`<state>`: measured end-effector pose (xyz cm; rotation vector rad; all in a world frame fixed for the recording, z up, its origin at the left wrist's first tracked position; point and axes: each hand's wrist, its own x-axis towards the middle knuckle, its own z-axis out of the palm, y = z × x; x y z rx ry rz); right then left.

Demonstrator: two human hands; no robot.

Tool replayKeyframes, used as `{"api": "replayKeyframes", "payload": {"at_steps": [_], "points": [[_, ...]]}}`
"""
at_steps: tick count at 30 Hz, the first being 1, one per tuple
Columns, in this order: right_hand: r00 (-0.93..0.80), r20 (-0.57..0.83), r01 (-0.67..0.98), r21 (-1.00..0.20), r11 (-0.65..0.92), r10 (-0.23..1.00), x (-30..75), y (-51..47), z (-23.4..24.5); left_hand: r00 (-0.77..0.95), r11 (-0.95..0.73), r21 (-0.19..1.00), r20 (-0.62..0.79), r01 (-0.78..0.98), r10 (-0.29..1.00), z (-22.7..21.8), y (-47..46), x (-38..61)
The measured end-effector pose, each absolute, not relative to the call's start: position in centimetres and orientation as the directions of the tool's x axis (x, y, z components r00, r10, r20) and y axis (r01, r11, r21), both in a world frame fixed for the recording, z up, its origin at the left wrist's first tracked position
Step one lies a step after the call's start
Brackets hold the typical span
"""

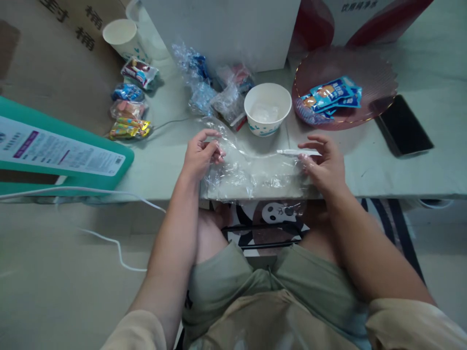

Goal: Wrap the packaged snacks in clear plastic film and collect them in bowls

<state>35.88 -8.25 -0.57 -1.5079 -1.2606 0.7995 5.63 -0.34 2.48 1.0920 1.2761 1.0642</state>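
Observation:
A sheet of crinkled clear plastic wrap lies along the table's front edge and partly hangs over it. At its left side my left hand is closed, pinching the wrap between thumb and fingers. My right hand is closed round a slim white stick-like tool, whose tip points left; its exact kind is unclear. The right thumb also touches the wrap's right side. Just beyond the wrap stands a white paper bowl with something pale and translucent inside.
Wrapped snacks lie in a row at the left, near a paper cup and a green-framed panel. Several plastic-wrapped packets sit behind the bowl. A pink glass plate holds blue sachets, beside a black phone.

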Motion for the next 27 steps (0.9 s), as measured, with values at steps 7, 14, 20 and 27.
{"api": "replayKeyframes", "payload": {"at_steps": [7, 14, 20, 27], "points": [[0.418, 0.205, 0.180, -0.973, 0.141, 0.885, 35.8, -8.0, -0.1, -0.143, 0.098, 0.977, -0.126, -0.190, 0.982, 3.0, 0.4, 5.3], [0.179, 0.231, 0.359, -0.920, 0.155, 0.956, 37.5, -8.6, 0.5, -0.028, 0.292, 0.936, -0.303, -0.196, 0.953, 3.4, 0.3, 5.5], [0.124, 0.197, 0.140, -0.974, 0.179, 0.973, 39.6, -9.7, 1.1, 0.045, 0.287, 0.944, -0.283, -0.165, 0.958, 2.7, 0.6, 4.9], [-0.526, 0.135, 0.291, -0.899, 0.327, 0.840, 40.6, -11.7, 3.2, 0.157, 0.245, 0.966, -0.231, -0.077, 0.960, 2.0, 0.5, 4.3]]}}
